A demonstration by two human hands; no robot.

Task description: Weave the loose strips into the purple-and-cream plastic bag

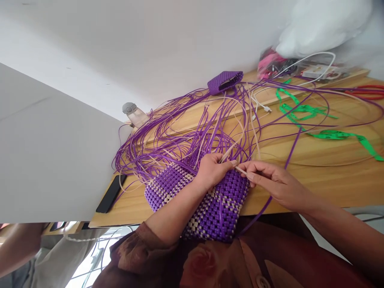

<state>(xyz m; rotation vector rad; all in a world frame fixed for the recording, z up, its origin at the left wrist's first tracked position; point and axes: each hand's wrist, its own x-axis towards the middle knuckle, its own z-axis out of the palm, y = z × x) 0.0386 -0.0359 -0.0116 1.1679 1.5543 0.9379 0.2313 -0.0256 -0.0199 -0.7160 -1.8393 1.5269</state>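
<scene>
A purple and cream woven basket (174,188) lies tilted at the table's front edge, against my body. Long loose purple and cream strips fan out from its upper edge over the table. My left hand (211,170) is closed at that edge, with thumb and fingers pinching the weave where a cream strip comes out. Just to its right, my right hand (268,180) pinches the cream strip (241,171) between thumb and forefinger, close to the left thumb. The left forearm hides part of the basket.
On the wooden table (300,180) lie a green measuring tape (330,134), red-handled scissors (367,92), a white cable (265,108) and a black phone (112,194). A small purple woven pouch (225,82) and a grey-lidded bottle (135,114) stand by the wall. Another person's arm (21,244) shows at lower left.
</scene>
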